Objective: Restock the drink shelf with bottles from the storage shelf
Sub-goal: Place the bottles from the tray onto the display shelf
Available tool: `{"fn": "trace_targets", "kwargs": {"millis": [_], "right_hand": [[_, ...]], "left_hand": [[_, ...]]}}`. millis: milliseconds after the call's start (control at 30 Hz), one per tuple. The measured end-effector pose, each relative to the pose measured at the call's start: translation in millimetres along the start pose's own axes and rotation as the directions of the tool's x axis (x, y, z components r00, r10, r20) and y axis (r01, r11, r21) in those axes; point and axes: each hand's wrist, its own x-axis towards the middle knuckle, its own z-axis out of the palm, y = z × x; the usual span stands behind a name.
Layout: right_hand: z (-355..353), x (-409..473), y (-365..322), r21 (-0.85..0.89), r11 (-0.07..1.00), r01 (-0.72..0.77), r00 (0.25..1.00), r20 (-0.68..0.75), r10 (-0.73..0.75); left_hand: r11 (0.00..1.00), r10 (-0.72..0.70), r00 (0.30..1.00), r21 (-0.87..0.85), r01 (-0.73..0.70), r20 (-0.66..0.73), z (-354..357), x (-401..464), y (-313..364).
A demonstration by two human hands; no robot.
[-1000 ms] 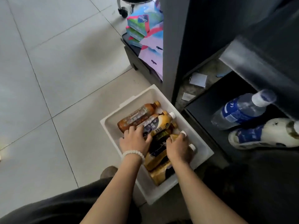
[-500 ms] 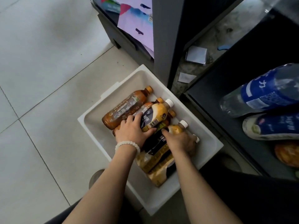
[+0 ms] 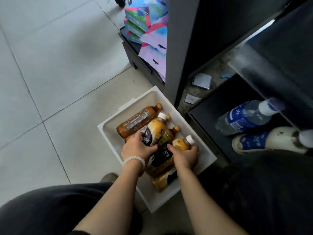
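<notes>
Bottles piled in white bin (image 3: 108,133) on floor tiles, beside dark shelf unit. Left hand (image 3: 138,148), fingers clenched round yellow-label bottle (image 3: 155,133) atop pile. Right hand (image 3: 185,156), fingers wrapped on white-capped orange bottle (image 3: 183,143), low in bin at right wall. Brown tea bottle (image 3: 137,120) and several more lying untouched beneath and behind. Low shelf (image 3: 211,107) to right: only blue-label water bottle (image 3: 245,116) and white milk-style bottle (image 3: 271,139), both on sides. Judgement: restock barely begun; two bottles gripped, not yet lifted clear; most of bin left to move.
</notes>
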Motion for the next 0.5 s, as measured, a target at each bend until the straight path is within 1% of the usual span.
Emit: {"fn": "trace_targets", "kwargs": {"millis": [100, 167, 200, 267, 300, 400, 500], "right_hand": [[-13, -26, -26, -0.004, 0.983, 0.182, 0.983, 0.027, -0.182], [-26, -48, -49, 0.054, 0.944, 0.325, 0.944, 0.044, -0.327], [-35, -55, -58, 0.087, 0.929, 0.361, 0.930, 0.036, -0.365], [-54, -76, -75, 0.124, 0.886, 0.446, 0.892, 0.018, -0.451], [-65, -89, -84, 0.140, 0.847, 0.514, 0.854, 0.015, -0.520], [-96, -127, -109, 0.102, 0.690, 0.717, 0.692, 0.025, -0.722], [-127, -160, -126, 0.083, 0.568, 0.818, 0.568, 0.036, -0.822]], "left_hand": [[0.998, 0.045, 0.995, -0.038, -0.048, -0.088, -27, -23, 13], [0.985, 0.067, 0.979, -0.143, -0.095, -0.190, -50, -41, 24], [0.970, 0.066, 0.972, -0.213, -0.115, -0.225, -61, -50, 28], [0.948, 0.054, 0.961, -0.289, -0.135, -0.271, -80, -69, 34], [0.938, 0.048, 0.953, -0.316, -0.146, -0.298, -90, -80, 37], [0.898, 0.029, 0.924, -0.396, -0.191, -0.381, -115, -105, 44], [0.884, 0.098, 0.896, -0.376, -0.278, -0.434, -135, -134, 53]]}}
